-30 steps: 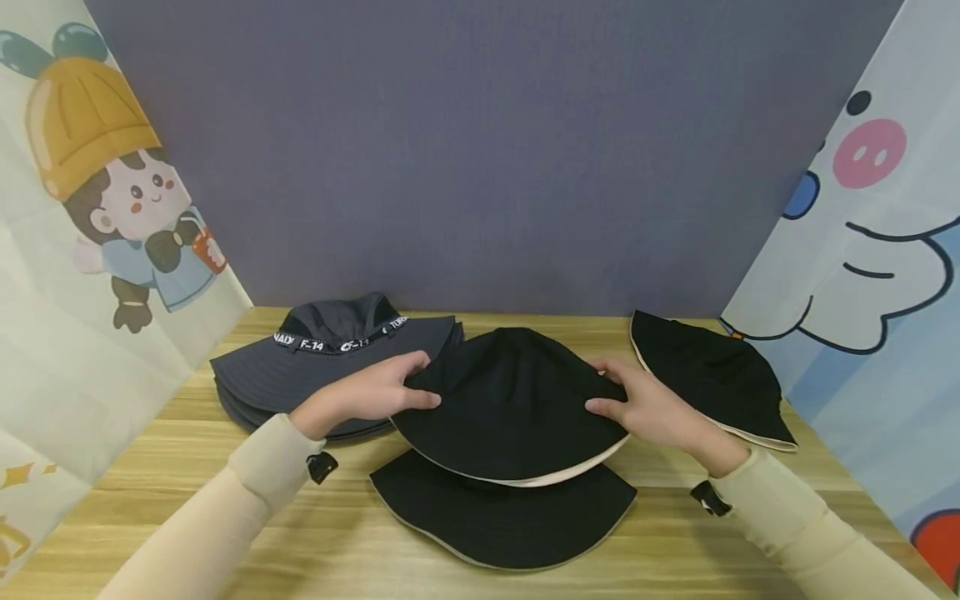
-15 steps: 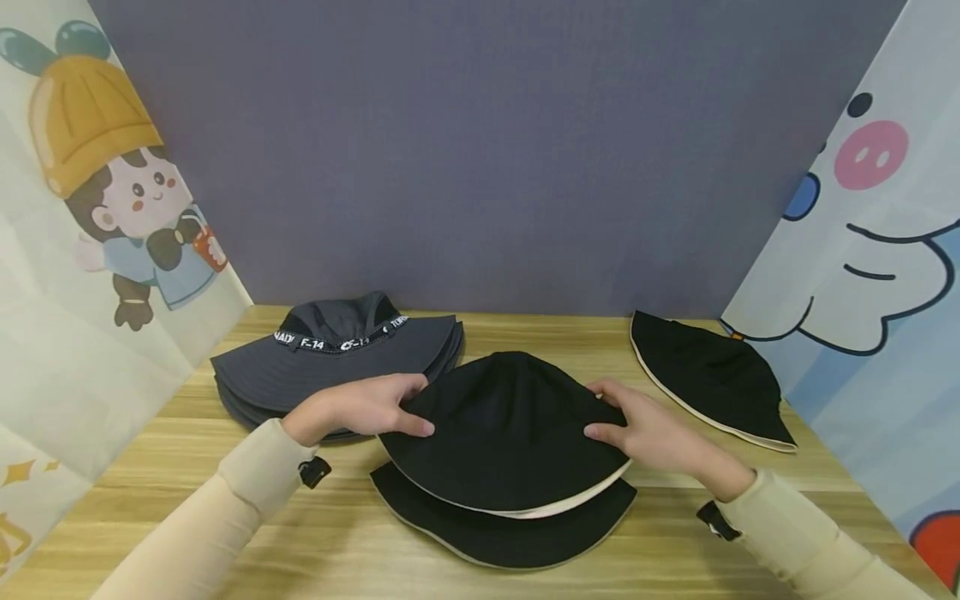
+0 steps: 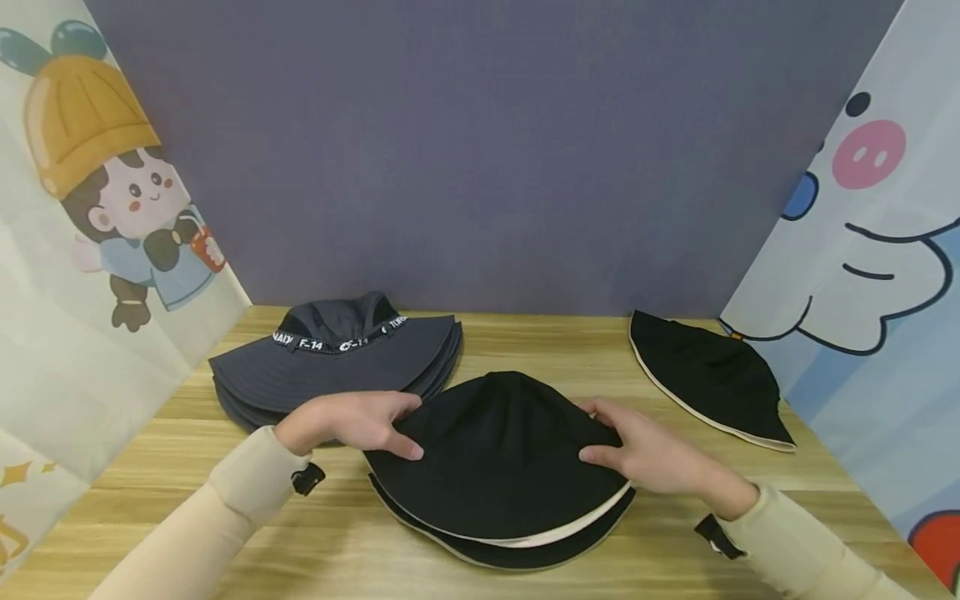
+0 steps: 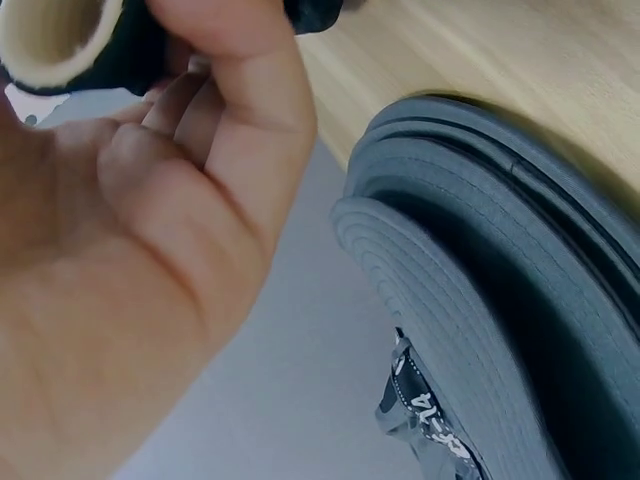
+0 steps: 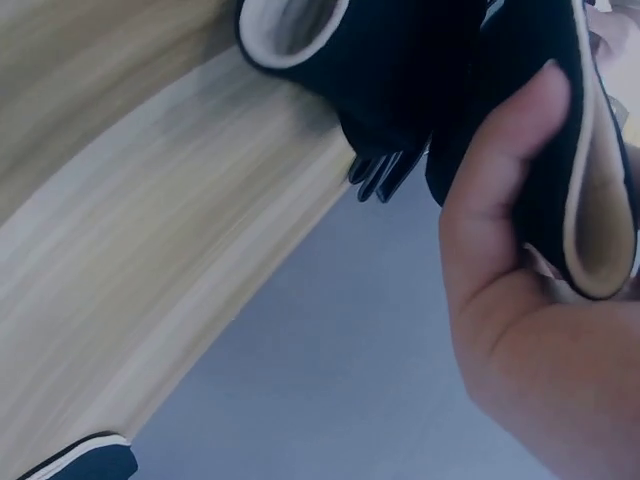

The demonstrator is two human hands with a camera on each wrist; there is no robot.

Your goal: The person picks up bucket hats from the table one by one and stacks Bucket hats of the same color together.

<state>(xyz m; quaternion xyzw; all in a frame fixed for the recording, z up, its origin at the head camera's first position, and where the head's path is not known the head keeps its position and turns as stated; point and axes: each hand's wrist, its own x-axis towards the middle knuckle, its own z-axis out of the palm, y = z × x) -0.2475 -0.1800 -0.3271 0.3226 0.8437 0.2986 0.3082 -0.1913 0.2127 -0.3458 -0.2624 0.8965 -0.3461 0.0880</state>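
Between my two hands is a black bucket hat [image 3: 502, 467] with a cream lining, its crown pointing away from me. My left hand [image 3: 360, 421] pinches its left side, thumb on top. On the opposite side my right hand [image 3: 648, 454] grips the brim; in the right wrist view the thumb [image 5: 520, 130] presses the black cloth, with the cream edge beside it. Beneath lies a second black bucket hat [image 3: 517, 557], mostly covered, with only its front brim showing. Whether the two hats touch I cannot tell.
A stack of dark grey bucket hats [image 3: 330, 367] with a lettered band stands at the back left, close to my left hand. Another black hat [image 3: 708, 375] lies at the back right. A grey panel [image 3: 487, 158] rises behind the wooden table [image 3: 300, 550].
Both hands have brought the held black hat down and toward me, slightly left. It now covers most of the lower hat. The grey stack and the right-hand hat stay put.
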